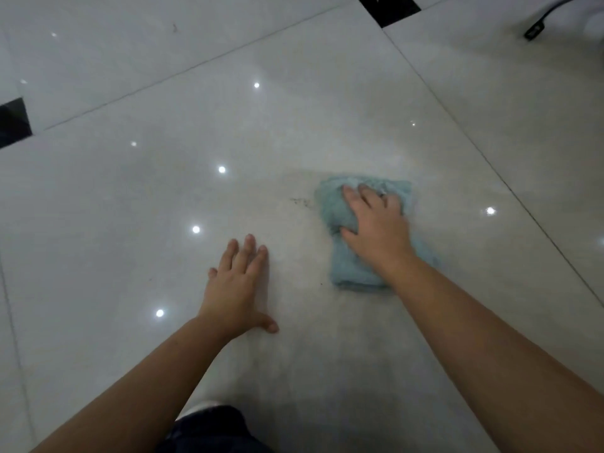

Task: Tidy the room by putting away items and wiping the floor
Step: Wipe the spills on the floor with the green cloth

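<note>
A light blue cloth [346, 266] lies folded on the glossy white tiled floor [228, 125]. My right hand [376, 223] presses down on the cloth, its fingers spread over the far half and the thumb against the left edge. My left hand [238, 286] rests flat on the bare floor to the left of the cloth, fingers straight and together, thumb out. A small dark smudge of dirt [300, 201] sits on the tile just left of the cloth's far end.
Black inset tiles mark the far corner [389, 8] and the left edge [13, 122]. A dark cable with a plug [536, 29] lies at the top right. My knee in dark fabric [209, 429] shows at the bottom. Ceiling lights reflect as bright spots.
</note>
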`<action>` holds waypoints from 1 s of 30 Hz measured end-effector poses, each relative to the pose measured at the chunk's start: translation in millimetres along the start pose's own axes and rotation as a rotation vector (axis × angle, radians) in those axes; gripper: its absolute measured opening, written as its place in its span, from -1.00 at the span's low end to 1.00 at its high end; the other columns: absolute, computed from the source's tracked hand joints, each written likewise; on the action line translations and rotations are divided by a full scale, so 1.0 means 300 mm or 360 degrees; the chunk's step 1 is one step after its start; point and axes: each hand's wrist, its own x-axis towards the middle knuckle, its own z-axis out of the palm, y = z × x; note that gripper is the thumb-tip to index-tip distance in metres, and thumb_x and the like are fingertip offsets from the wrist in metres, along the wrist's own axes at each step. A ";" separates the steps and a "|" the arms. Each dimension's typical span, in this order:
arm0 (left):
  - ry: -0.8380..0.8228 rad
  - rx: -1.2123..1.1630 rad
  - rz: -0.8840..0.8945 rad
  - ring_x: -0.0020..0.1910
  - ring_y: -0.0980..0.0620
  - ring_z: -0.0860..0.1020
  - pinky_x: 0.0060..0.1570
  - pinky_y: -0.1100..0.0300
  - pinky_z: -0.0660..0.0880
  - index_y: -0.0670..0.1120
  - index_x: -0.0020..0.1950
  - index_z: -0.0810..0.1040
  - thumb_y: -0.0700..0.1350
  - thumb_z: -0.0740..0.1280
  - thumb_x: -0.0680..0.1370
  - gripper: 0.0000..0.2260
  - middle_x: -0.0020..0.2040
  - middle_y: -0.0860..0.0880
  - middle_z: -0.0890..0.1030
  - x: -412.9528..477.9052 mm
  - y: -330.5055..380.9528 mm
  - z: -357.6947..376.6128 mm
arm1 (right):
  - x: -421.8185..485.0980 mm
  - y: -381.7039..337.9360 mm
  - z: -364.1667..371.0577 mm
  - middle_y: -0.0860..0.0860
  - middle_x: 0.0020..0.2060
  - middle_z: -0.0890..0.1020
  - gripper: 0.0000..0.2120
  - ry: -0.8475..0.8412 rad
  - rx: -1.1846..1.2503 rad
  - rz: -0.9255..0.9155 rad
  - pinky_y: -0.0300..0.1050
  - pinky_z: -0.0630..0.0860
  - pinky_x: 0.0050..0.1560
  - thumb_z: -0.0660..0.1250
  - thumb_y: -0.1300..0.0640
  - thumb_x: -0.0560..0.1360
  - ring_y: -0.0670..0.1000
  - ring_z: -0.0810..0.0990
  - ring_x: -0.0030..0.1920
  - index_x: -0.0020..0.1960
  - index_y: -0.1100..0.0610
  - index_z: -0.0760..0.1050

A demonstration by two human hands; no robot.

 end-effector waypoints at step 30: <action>-0.0038 -0.0160 -0.0020 0.51 -0.07 -0.32 0.46 -0.20 -0.04 0.02 0.53 -0.23 0.25 0.49 0.21 0.16 0.51 0.05 -0.36 -0.003 -0.009 -0.002 | 0.027 -0.226 0.100 -0.04 0.09 0.64 -0.50 0.0062 -0.0119 -0.0632 -0.05 0.54 -0.22 0.29 0.01 0.25 0.13 0.59 -0.07 0.20 -0.09 0.52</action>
